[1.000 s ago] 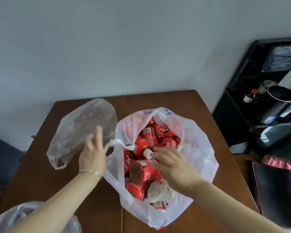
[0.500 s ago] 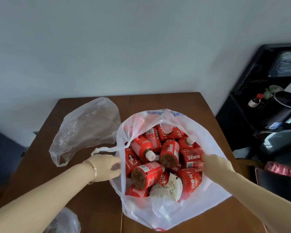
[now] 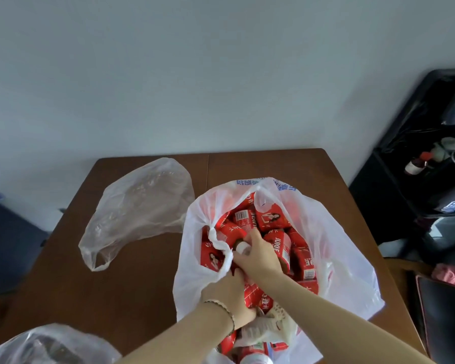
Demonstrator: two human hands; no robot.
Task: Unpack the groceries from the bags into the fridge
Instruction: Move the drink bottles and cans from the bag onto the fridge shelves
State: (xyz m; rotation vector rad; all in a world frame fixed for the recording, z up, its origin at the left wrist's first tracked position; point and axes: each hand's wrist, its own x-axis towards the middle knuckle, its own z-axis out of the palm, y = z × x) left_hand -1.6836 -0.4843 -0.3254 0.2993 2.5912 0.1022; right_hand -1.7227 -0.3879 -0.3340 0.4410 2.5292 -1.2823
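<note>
Groceries bag [image 3: 334, 261], white plastic, upright on brown tabletop [image 3: 132, 285], mouth spread wide. Empty clear bag [image 3: 139, 208] lying flat to its left. Both hands, half a second ago holding rim apart, now plunged among red juice bottles [image 3: 279, 241]: right hand [image 3: 258, 254] closing around white-capped bottle; left hand [image 3: 227, 294] curled, grip hidden. Extraction beginning; fridge unseen.

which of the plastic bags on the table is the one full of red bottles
The white bag on the right, where both hands reach in. The clear bag left of it looks empty; the near-left bag shows no red.
</note>
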